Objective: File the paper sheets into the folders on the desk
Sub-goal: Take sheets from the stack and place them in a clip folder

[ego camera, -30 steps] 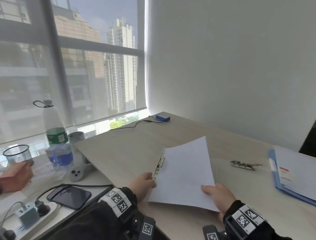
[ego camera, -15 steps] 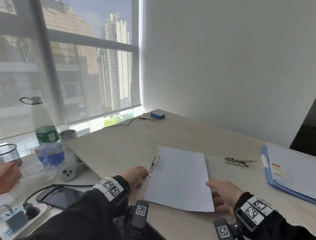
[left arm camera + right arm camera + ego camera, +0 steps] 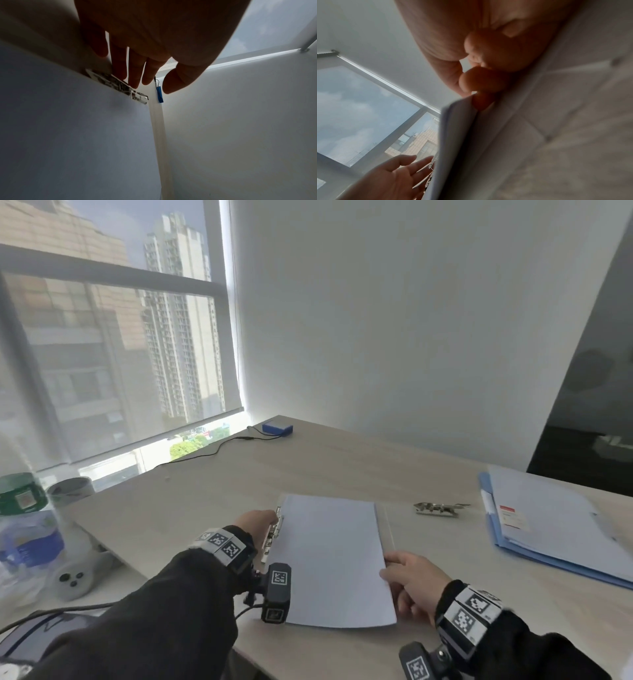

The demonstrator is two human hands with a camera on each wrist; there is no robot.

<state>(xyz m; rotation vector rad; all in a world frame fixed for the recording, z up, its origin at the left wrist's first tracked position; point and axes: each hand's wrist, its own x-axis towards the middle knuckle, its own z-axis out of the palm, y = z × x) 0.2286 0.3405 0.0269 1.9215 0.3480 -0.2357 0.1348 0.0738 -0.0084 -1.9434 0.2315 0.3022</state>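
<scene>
A small stack of white paper sheets lies flat on an open pale folder on the desk in front of me. A metal clip runs along the sheets' left edge. My left hand reaches over that clip, and its straight fingers touch the metal clip beside the paper sheets. My right hand is at the sheets' right edge near the front corner. Its curled fingers pinch the edge of the paper sheets.
A second metal clip lies right of the sheets. A blue folder with papers on it sits at the far right. A small blue box with a black cable sits at the back. Bottles and a white round device stand at left.
The sheets were tilted up off the folder a second ago and now lie flat. My left hand has moved forward onto the clip. My right hand stays at the right edge.
</scene>
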